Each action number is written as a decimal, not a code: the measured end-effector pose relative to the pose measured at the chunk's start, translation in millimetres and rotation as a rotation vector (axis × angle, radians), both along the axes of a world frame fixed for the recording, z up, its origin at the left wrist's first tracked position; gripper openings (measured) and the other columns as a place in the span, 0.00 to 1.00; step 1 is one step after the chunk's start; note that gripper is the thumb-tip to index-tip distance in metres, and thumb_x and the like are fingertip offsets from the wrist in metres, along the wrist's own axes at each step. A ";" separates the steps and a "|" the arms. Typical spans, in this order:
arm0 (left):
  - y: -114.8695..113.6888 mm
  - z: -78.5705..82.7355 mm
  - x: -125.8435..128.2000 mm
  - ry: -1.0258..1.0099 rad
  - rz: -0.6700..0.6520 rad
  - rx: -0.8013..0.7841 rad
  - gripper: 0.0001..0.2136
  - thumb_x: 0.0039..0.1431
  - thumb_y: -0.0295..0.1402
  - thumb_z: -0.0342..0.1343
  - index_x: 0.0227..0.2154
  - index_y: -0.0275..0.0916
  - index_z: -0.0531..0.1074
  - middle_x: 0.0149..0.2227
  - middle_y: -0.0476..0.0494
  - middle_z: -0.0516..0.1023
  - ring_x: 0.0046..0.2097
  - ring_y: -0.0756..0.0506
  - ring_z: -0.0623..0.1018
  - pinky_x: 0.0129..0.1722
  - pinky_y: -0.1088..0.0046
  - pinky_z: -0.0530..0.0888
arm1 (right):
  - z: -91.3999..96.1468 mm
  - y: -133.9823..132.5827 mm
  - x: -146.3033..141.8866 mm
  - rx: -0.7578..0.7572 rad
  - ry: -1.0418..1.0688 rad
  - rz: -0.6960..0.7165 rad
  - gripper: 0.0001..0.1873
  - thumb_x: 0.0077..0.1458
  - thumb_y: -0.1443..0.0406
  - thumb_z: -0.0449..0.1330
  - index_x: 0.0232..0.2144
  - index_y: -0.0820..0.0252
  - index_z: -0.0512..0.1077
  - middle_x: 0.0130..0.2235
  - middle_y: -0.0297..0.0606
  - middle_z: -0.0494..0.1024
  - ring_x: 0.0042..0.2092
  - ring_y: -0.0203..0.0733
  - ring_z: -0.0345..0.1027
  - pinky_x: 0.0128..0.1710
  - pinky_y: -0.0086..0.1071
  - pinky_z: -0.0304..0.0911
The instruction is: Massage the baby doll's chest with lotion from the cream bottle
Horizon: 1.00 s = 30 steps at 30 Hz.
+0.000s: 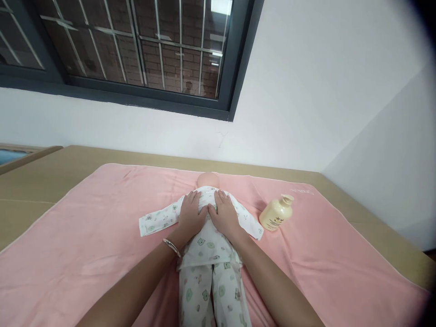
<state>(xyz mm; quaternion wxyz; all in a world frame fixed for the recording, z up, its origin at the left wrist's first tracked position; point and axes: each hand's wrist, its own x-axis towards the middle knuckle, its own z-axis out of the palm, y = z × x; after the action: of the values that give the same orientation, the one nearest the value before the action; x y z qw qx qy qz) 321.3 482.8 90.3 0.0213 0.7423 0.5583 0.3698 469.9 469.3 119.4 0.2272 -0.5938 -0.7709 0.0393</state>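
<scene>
A barred window (146,50) is set in a white wall (289,91) above a wood-toned tabletop (44,181) spread with a pink blanket (112,263). Midway along the blanket lies a baby doll (211,247), its head (207,180) toward the wall. The left hand (192,212) and right hand (225,214) rest flat on its upper body, fingers extended, fairly close together and gripping nothing, thumbs meeting or nearly so at the midline. Good handling here would likely mean even, gentle pressure from both palms, matched side to side, without bunching the cloth. The doll wears a white shirt and trousers (195,290) printed with small green motifs; its sleeves (160,219) stretch out flat. The head is smooth and bald; no features show. A silvery bracelet (172,246) circles the left wrist. Just beside the right-side cuff is a cream pump bottle (275,213).
</scene>
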 end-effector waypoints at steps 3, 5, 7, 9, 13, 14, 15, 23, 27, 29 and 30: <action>0.1 -0.2 -0.2 0.000 -0.002 0.012 0.21 0.60 0.35 0.48 0.54 0.33 0.64 0.57 0.31 0.68 0.60 0.35 0.64 0.62 0.49 0.59 | -0.3 -0.5 0.0 -0.001 0.006 -0.001 0.31 0.65 0.60 0.47 0.64 0.75 0.53 0.64 0.52 0.53 0.66 0.50 0.41 0.65 0.42 0.37; 0.5 -0.8 -0.6 0.002 -0.005 0.025 0.21 0.60 0.36 0.48 0.54 0.34 0.65 0.57 0.32 0.68 0.60 0.35 0.64 0.61 0.49 0.60 | -0.3 -1.0 -0.1 -0.001 0.013 0.000 0.31 0.65 0.60 0.47 0.64 0.74 0.54 0.64 0.51 0.53 0.66 0.50 0.41 0.65 0.42 0.36; 0.9 -1.4 -1.0 0.005 -0.007 0.034 0.20 0.60 0.36 0.48 0.54 0.34 0.65 0.57 0.33 0.68 0.60 0.35 0.65 0.61 0.49 0.60 | -0.3 -1.6 -0.2 -0.001 0.018 -0.001 0.30 0.65 0.60 0.47 0.64 0.74 0.54 0.64 0.51 0.53 0.66 0.49 0.41 0.65 0.42 0.36; 1.2 -1.9 -1.1 0.005 -0.006 0.037 0.20 0.60 0.36 0.48 0.54 0.35 0.65 0.56 0.33 0.68 0.60 0.35 0.65 0.61 0.49 0.60 | -0.4 -2.0 -0.2 0.001 0.021 -0.001 0.30 0.65 0.60 0.47 0.64 0.74 0.54 0.64 0.51 0.53 0.66 0.49 0.41 0.65 0.42 0.36; 1.0 -1.8 -1.0 0.002 -0.005 0.039 0.20 0.60 0.36 0.48 0.54 0.35 0.64 0.56 0.33 0.68 0.60 0.35 0.65 0.61 0.48 0.60 | -0.4 -2.2 0.2 -0.002 0.020 -0.003 0.30 0.65 0.60 0.47 0.64 0.73 0.53 0.65 0.51 0.53 0.66 0.49 0.41 0.65 0.42 0.37; 0.8 -1.6 -0.9 0.002 -0.005 0.037 0.20 0.60 0.35 0.48 0.54 0.35 0.64 0.57 0.33 0.68 0.60 0.35 0.65 0.61 0.48 0.60 | -0.4 -2.2 0.2 -0.004 0.020 -0.002 0.31 0.65 0.60 0.47 0.64 0.73 0.53 0.65 0.51 0.53 0.66 0.49 0.41 0.65 0.42 0.37; 0.6 -1.4 -0.8 0.001 -0.005 0.035 0.20 0.60 0.35 0.48 0.54 0.35 0.64 0.57 0.33 0.68 0.60 0.35 0.65 0.61 0.48 0.60 | -0.4 -2.2 0.3 -0.004 0.020 0.000 0.31 0.65 0.60 0.47 0.64 0.73 0.53 0.65 0.51 0.53 0.66 0.49 0.41 0.65 0.42 0.37; -0.5 0.1 -0.6 -0.002 -0.002 0.036 0.20 0.60 0.35 0.48 0.54 0.34 0.65 0.57 0.32 0.68 0.60 0.35 0.65 0.61 0.48 0.60 | 0.4 -2.5 -0.2 -0.007 0.018 -0.007 0.30 0.65 0.60 0.47 0.64 0.73 0.53 0.65 0.50 0.53 0.66 0.48 0.41 0.65 0.41 0.37; -0.8 0.3 0.0 0.002 0.001 0.015 0.20 0.60 0.35 0.48 0.54 0.33 0.65 0.57 0.32 0.68 0.61 0.35 0.64 0.62 0.50 0.59 | 0.7 -2.1 -0.2 -0.012 0.016 -0.005 0.30 0.66 0.60 0.47 0.64 0.73 0.53 0.65 0.50 0.52 0.66 0.48 0.40 0.65 0.41 0.37; -1.6 1.3 0.4 0.008 0.009 0.011 0.20 0.60 0.35 0.48 0.54 0.33 0.65 0.57 0.32 0.67 0.61 0.35 0.64 0.62 0.49 0.59 | 1.1 -1.9 -0.1 -0.006 0.010 -0.003 0.30 0.66 0.60 0.47 0.64 0.73 0.53 0.65 0.50 0.53 0.66 0.48 0.41 0.65 0.41 0.37; -2.3 2.3 0.7 0.013 0.014 0.014 0.20 0.60 0.35 0.47 0.54 0.33 0.65 0.57 0.32 0.67 0.61 0.35 0.64 0.62 0.49 0.59 | 1.5 -2.0 -0.1 -0.003 0.003 -0.004 0.30 0.66 0.60 0.47 0.64 0.73 0.53 0.65 0.50 0.53 0.66 0.48 0.41 0.65 0.41 0.37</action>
<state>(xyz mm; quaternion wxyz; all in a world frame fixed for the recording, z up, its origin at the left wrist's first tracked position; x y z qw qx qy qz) 321.9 480.4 92.6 0.0101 0.7409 0.5611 0.3690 469.8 467.4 120.9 0.2277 -0.5957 -0.7692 0.0410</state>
